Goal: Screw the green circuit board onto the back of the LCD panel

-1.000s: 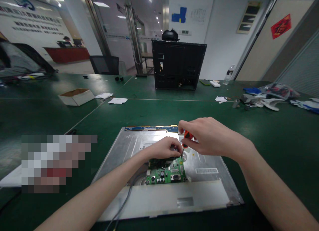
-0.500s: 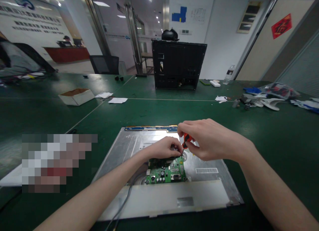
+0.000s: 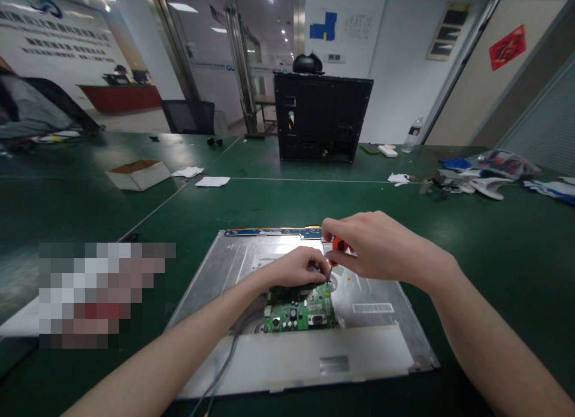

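A flat silver display panel (image 3: 377,339) lies on the table before me, with a green circuit board (image 3: 300,312) on its middle. My right hand (image 3: 366,243) is closed round the orange-and-black handle of a screwdriver (image 3: 340,245), whose shaft points down at the board's upper right corner. Right beside that tip, my left hand (image 3: 303,266) has its fingers pinched together at the board's edge; whatever they hold, if anything, is too small to make out. Along the panel's far edge runs a narrow blue circuit strip (image 3: 269,232). A grey cable (image 3: 231,351) trails from the board toward me.
A black monitor housing (image 3: 321,117) stands upright at the back of the green table (image 3: 278,201). An open white box (image 3: 139,176) and papers (image 3: 213,181) lie far left. At right are a bottle (image 3: 412,135), metal parts (image 3: 449,178) and gloves (image 3: 552,189).
My right hand's fingers have shifted and loosened slightly round the screwdriver handle, showing more orange. The left hand, board and panel stay where they were.
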Action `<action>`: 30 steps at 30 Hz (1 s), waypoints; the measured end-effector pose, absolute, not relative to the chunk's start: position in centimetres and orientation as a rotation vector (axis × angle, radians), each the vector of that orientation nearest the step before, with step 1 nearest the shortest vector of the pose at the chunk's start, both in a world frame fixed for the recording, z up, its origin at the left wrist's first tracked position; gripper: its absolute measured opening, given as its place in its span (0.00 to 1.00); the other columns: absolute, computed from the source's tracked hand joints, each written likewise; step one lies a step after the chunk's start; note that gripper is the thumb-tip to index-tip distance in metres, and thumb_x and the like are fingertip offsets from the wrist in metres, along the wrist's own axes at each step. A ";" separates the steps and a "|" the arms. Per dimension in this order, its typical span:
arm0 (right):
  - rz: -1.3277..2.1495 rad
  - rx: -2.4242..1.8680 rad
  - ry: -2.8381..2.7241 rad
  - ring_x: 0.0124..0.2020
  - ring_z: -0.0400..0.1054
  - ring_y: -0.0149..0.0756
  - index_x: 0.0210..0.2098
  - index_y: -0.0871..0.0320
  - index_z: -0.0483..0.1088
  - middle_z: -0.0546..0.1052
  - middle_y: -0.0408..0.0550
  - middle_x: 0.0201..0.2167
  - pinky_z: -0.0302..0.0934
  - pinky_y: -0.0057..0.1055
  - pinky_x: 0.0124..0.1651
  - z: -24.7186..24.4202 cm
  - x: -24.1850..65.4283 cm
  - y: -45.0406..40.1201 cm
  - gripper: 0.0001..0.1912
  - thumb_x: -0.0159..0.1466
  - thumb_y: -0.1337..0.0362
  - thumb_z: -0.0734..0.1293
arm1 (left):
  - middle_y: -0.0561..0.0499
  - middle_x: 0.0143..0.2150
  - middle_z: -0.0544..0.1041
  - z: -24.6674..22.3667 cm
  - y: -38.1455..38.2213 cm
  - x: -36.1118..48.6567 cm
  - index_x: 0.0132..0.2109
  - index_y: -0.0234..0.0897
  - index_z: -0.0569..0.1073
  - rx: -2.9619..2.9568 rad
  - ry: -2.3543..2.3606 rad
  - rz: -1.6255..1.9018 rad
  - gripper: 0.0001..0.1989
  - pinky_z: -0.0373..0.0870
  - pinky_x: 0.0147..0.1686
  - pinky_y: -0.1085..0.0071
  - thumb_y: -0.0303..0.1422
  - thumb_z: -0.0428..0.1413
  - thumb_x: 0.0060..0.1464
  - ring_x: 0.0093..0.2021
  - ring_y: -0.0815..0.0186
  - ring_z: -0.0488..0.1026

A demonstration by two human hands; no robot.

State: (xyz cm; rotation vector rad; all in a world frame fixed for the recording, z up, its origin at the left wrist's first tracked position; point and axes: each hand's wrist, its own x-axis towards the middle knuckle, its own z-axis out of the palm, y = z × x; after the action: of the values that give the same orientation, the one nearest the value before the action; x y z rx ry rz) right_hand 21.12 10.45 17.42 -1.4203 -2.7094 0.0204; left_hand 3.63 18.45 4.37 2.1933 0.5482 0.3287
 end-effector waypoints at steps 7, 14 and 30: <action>0.049 -1.399 -2.704 0.29 0.66 0.33 0.39 0.57 0.66 0.77 0.45 0.33 0.46 0.29 0.27 17.4 21.2 10.4 0.05 0.66 0.63 0.62 | 0.53 0.33 0.79 4.1 18.6 3.6 0.34 0.36 0.79 2.198 0.551 0.327 0.05 0.68 0.38 0.72 0.23 0.61 0.49 0.36 0.65 0.74; 0.054 -1.317 -2.725 0.29 0.64 0.32 0.40 0.57 0.66 0.75 0.45 0.34 0.46 0.29 0.28 17.5 21.2 10.1 0.05 0.63 0.68 0.61 | 0.54 0.32 0.79 4.0 18.6 3.6 0.34 0.35 0.79 2.192 0.558 0.330 0.05 0.67 0.35 0.73 0.23 0.60 0.50 0.34 0.65 0.74; -0.003 -1.424 -2.705 0.27 0.64 0.33 0.39 0.57 0.66 0.76 0.44 0.31 0.45 0.30 0.26 17.3 21.2 10.5 0.05 0.66 0.63 0.61 | 0.53 0.33 0.79 4.3 18.5 3.6 0.33 0.35 0.79 2.183 0.545 0.336 0.04 0.67 0.38 0.72 0.24 0.61 0.50 0.35 0.65 0.74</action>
State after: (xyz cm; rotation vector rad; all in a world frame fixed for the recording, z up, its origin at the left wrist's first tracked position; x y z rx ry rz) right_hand 21.19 10.51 17.30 -1.4242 -2.7049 -0.0029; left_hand 3.63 18.47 4.26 2.1835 0.5451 0.3363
